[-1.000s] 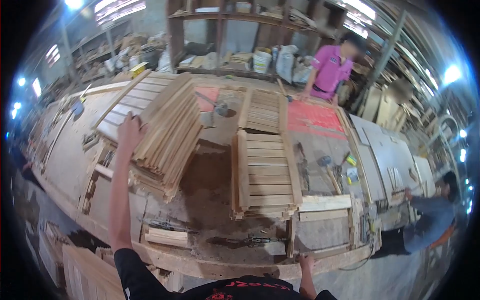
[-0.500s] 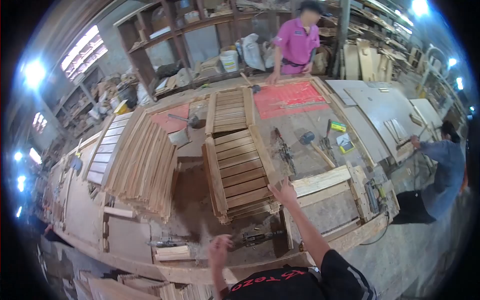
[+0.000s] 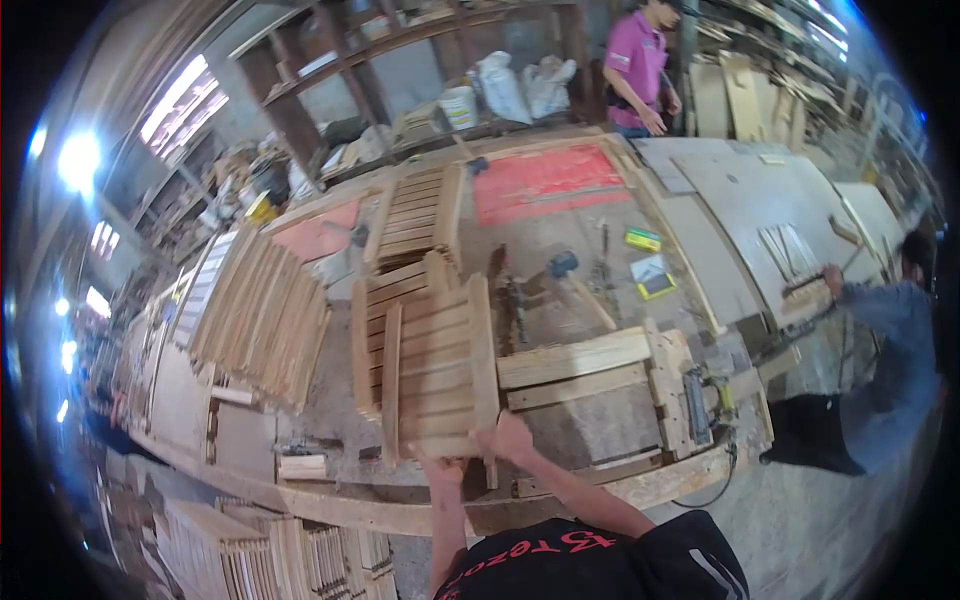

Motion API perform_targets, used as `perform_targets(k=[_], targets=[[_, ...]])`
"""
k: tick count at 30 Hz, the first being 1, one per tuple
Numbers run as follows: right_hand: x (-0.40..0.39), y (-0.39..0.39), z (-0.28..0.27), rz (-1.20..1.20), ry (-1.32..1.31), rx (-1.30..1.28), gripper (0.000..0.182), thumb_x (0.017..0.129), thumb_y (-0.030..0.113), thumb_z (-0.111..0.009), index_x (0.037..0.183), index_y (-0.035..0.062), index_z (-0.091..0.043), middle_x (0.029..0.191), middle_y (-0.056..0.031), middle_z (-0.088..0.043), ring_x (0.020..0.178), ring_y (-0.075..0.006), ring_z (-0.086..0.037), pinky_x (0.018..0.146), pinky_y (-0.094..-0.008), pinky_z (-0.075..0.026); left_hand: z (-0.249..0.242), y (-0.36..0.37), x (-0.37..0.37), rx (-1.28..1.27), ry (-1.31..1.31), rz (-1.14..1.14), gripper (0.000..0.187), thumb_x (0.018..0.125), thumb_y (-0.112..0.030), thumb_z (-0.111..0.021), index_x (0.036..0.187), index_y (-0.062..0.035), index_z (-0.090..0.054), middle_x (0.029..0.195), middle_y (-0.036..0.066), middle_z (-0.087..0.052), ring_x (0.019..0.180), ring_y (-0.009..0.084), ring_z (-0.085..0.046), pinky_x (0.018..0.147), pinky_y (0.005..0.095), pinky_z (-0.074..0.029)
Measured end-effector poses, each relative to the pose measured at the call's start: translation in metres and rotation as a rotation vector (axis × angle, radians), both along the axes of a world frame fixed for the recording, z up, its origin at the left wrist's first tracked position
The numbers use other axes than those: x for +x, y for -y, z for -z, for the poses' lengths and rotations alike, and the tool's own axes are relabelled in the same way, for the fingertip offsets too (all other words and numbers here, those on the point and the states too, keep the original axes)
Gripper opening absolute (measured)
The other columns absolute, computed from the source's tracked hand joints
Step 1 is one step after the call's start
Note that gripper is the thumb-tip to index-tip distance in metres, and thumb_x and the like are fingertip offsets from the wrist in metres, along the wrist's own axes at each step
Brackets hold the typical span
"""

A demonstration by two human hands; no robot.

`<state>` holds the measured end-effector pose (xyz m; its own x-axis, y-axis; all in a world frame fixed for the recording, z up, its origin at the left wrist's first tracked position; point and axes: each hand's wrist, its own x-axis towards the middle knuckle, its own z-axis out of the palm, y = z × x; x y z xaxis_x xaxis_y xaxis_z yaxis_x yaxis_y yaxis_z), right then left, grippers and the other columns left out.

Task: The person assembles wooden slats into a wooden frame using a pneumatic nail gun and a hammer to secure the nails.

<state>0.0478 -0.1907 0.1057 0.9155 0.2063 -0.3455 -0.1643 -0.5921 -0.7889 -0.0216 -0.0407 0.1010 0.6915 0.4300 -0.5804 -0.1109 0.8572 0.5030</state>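
Note:
A slatted wooden panel (image 3: 438, 385), slightly blurred, is raised at a tilt in front of me. My right hand (image 3: 508, 438) is closed on its near right corner. At the near edge, my left hand (image 3: 442, 468) grips the same panel, its fingers partly hidden. Just behind the panel lies a stack of similar slatted panels (image 3: 372, 345), partly covered by it. Beyond that is another slatted stack (image 3: 408, 218). To the right of my right hand, a wooden jig frame (image 3: 575, 372) is fixed on the bench.
A tall stack of panels (image 3: 262, 312) stands at left. A mallet (image 3: 565, 266), a clamp (image 3: 512, 295) and a yellow-edged box (image 3: 652, 277) lie on the bench. A person in pink (image 3: 637, 65) stands at the far side; another in grey-blue (image 3: 885, 350) works at right. More wooden pieces (image 3: 230, 545) are below.
Both hands have taken hold of a slatted panel and lifted it from the near stack, drawing it toward me. The person in pink has moved right and withdrawn their hand from the bench.

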Motion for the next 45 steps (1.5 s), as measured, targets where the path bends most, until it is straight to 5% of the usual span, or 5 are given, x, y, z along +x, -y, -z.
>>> perform_targets(k=[9,20,34,41,45], targets=[[-0.085,0.041,0.062,-0.758,0.038,0.078,0.048,0.079,0.04,-0.065,0.111,0.0045,-0.062,0.097,-0.0186,-0.068,0.095,-0.0337,-0.066,0.08,-0.0463,-0.053,0.041,-0.027,-0.05,0.322,-0.381,-0.398,0.073,0.095,-0.059,-0.041,0.145,-0.0044,-0.038,0.149,0.015,-0.04,0.134,0.0361,-0.04,0.105,0.0506,-0.04],[-0.085,0.151,0.014,-0.292,0.688,-0.174,0.046,0.076,0.033,-0.072,0.114,0.0105,-0.059,0.117,-0.0106,-0.055,0.113,-0.0326,-0.05,0.097,-0.0479,-0.04,-0.02,0.01,-0.023,0.678,-0.493,0.066,0.075,0.092,-0.06,-0.052,0.129,0.0053,-0.054,0.116,0.015,-0.062,0.104,0.0323,-0.061,0.085,0.0437,-0.051],[-0.107,0.257,0.137,-0.084,0.422,-0.349,0.026,0.083,0.034,-0.064,0.097,0.0111,-0.064,0.098,-0.0102,-0.061,0.105,-0.0322,-0.054,0.092,-0.0484,-0.039,0.115,0.062,0.012,1.917,-0.602,1.677,0.064,0.086,-0.053,-0.057,0.114,0.0037,-0.056,0.11,0.027,-0.064,0.1,0.0439,-0.063,0.086,0.0473,-0.052],[-0.116,0.232,0.159,-0.005,0.348,-0.565,0.029,0.082,0.034,-0.059,0.101,0.0117,-0.061,0.111,-0.0128,-0.055,0.115,-0.0351,-0.044,0.1,-0.054,-0.031,0.147,0.012,-0.046,1.883,-0.848,0.981,0.038,0.086,-0.034,-0.062,0.106,-0.0014,-0.062,0.11,0.026,-0.059,0.104,0.0409,-0.059,0.087,0.0503,-0.049],[-0.113,0.225,0.144,-0.002,0.422,-0.669,0.033,0.08,0.034,-0.059,0.102,0.0098,-0.06,0.109,-0.0148,-0.055,0.114,-0.0358,-0.045,0.099,-0.0537,-0.032,0.123,0.04,-0.043,1.87,-0.594,1.108,0.027,0.089,-0.025,-0.058,0.097,0.0005,-0.061,0.102,0.023,-0.057,0.095,0.0428,-0.06,0.082,0.051,-0.05]])
